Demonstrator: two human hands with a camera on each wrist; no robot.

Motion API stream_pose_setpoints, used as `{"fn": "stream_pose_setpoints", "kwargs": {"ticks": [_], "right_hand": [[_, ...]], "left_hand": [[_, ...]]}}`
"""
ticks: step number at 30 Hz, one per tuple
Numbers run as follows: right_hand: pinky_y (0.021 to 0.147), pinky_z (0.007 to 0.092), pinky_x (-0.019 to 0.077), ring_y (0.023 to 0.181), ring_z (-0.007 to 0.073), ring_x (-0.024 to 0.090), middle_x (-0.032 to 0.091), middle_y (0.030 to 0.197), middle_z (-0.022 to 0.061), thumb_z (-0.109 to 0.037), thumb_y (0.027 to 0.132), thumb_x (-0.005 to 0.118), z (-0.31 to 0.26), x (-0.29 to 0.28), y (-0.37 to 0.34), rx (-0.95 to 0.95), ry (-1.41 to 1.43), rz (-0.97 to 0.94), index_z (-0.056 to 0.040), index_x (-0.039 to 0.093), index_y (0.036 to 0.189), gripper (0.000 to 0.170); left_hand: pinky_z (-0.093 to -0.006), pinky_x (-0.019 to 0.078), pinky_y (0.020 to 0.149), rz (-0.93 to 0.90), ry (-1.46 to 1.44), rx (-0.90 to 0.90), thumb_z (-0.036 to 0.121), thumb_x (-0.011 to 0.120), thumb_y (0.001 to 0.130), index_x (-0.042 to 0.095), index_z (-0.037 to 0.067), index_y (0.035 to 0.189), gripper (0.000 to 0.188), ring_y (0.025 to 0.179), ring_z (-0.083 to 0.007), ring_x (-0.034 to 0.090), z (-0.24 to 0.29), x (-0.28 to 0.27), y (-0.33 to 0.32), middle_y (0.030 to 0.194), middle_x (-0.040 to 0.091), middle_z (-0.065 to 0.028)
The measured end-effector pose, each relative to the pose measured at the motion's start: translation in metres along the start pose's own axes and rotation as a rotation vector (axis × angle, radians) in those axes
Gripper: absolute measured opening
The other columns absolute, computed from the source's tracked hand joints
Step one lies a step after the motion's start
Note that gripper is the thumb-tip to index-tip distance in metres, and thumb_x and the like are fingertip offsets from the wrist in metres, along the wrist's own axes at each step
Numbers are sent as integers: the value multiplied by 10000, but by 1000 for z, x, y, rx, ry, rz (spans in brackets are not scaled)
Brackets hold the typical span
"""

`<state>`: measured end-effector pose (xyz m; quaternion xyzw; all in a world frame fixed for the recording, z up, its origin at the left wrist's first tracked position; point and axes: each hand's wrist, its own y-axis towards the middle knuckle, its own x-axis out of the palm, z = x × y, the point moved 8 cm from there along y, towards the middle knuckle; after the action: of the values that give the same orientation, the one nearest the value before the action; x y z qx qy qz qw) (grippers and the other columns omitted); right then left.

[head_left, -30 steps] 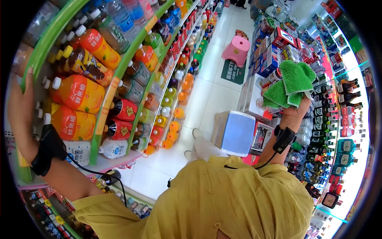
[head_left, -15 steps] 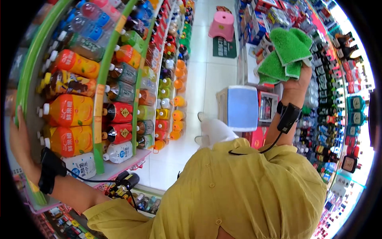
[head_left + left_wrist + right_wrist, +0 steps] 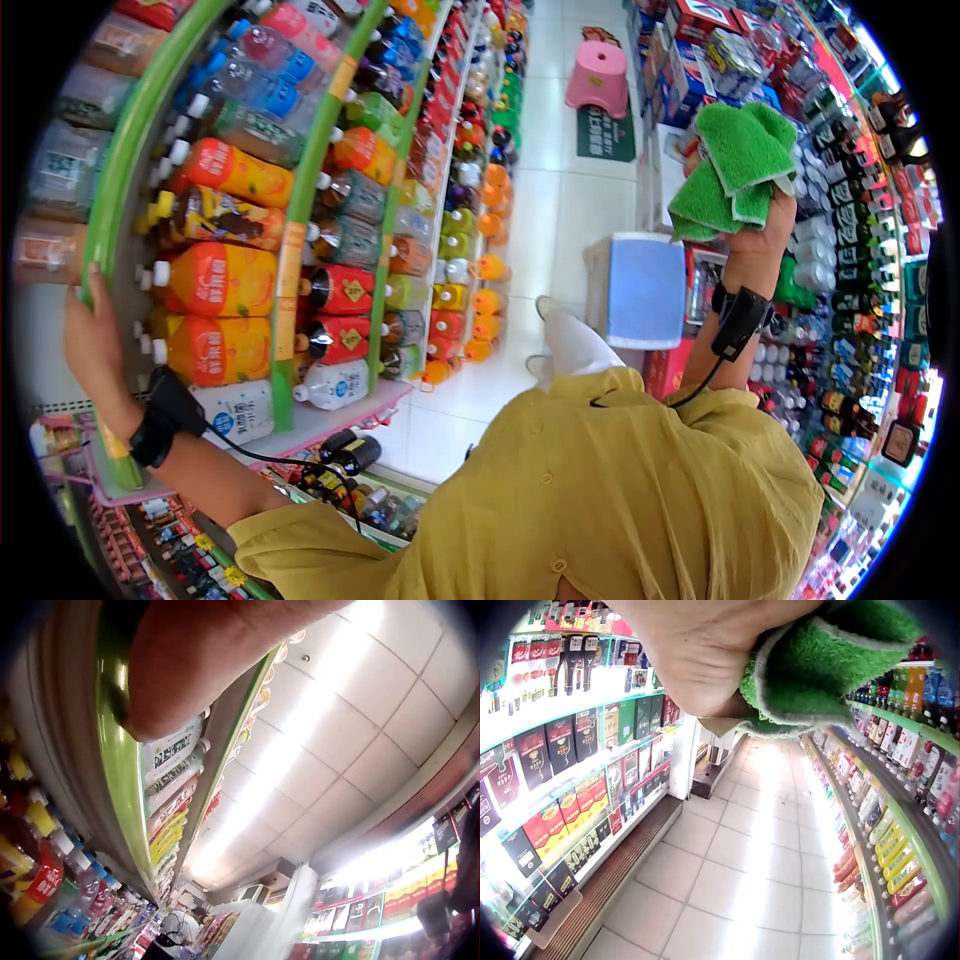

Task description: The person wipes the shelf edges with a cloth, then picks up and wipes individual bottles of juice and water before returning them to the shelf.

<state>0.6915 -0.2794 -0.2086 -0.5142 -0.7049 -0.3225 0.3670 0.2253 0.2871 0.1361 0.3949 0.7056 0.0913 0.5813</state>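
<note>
In the head view, my left hand [image 3: 98, 345] rests at the green edge rail [image 3: 112, 195] of the drink shelf, with a fingertip touching the rail and the fingers fairly straight. Large orange-drink bottles [image 3: 222, 280] lie just to its right. Close up in the left wrist view, part of the left hand [image 3: 202, 660] covers some of the green rail [image 3: 124, 776]. My right hand [image 3: 765, 230] holds a bunched green cloth [image 3: 735, 165] up at the right. The right wrist view shows that hand [image 3: 709, 656] against the cloth [image 3: 802, 682]; most of its fingers are hidden.
A blue-topped white box [image 3: 637, 290] and a pink stool [image 3: 598, 78] stand on the tiled aisle floor [image 3: 570, 220]. Stacked drink packs [image 3: 690, 80] and bottle shelves line the right side. Dark bottles [image 3: 355, 455] are low, near the left arm.
The head view has shifted, first one way and then partly back. Across the frames, the left hand stays by the shelf rail and the right hand keeps hold of the green cloth.
</note>
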Motion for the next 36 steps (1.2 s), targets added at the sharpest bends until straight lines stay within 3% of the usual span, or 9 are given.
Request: {"fn": "stream_pose_setpoints", "kwargs": {"ticks": [3,4,7,16,22,28,31,33,36], "right_hand": [[930,475,527,1062,314,651,646,1207,173,-246,977,519,23,10,-5,68,135,-76,22,576,1239,380],[935,467,527,1075,307,648,640,1226,166,-249,977,526,23,6,-12,11,-56,299,3,565,1266,386],[942,466,524,1079,304,646,633,1246,153,-259,969,543,39,-9,-9,73,111,53,-22,557,1289,399],[899,432,538,1011,289,662,660,1179,148,-266,950,574,-1,-54,-23,-37,100,269,-17,604,1212,363],[874,423,545,985,279,668,676,1135,129,-268,933,598,-33,-47,-23,-120,32,221,-26,613,1198,359],[863,432,547,991,290,667,675,1141,131,-283,924,611,0,-57,16,-44,26,235,-38,615,1198,368],[871,434,546,1001,293,667,672,1158,134,-295,918,623,22,-50,46,19,20,226,-45,614,1204,380],[875,439,547,1011,293,668,668,1178,134,-306,924,616,32,-45,67,40,24,232,-51,611,1213,386],[886,440,546,1017,289,668,666,1190,128,-325,938,599,43,-34,99,52,9,200,-64,609,1224,388]], "left_hand": [[-469,432,986,20,28,-17,605,401,967,525,-37,1325,746,1167,-451,553,15,-12,-10,1220,600,-304],[-471,435,980,20,28,-16,598,403,969,528,-40,1320,739,1160,-452,556,20,-15,-12,1215,602,-305],[-477,443,964,28,28,-9,580,409,974,534,-46,1307,720,1144,-455,564,28,-20,-17,1202,607,-306],[-500,455,925,-38,24,-42,543,404,985,500,-53,1339,700,1093,-469,581,28,-15,-15,1166,619,-314],[-502,455,922,-3,9,-50,556,402,984,483,-50,1356,715,1095,-473,578,32,-20,-21,1169,616,-320],[-452,458,933,-66,-68,-53,482,455,1002,462,-62,1374,659,1096,-432,600,27,-26,-21,1179,618,-312],[-405,453,943,-102,-386,-28,416,502,1007,447,-66,1385,616,1067,-360,614,13,-23,-19,1201,615,-288],[-396,422,1004,-200,-516,-140,395,491,1018,421,-37,1423,595,1210,-335,557,7,-25,-25,1328,550,-263],[-395,455,951,-26,-250,-161,342,467,1037,430,-28,1420,534,1117,-322,594,16,-52,-51,1238,598,-253]]}}
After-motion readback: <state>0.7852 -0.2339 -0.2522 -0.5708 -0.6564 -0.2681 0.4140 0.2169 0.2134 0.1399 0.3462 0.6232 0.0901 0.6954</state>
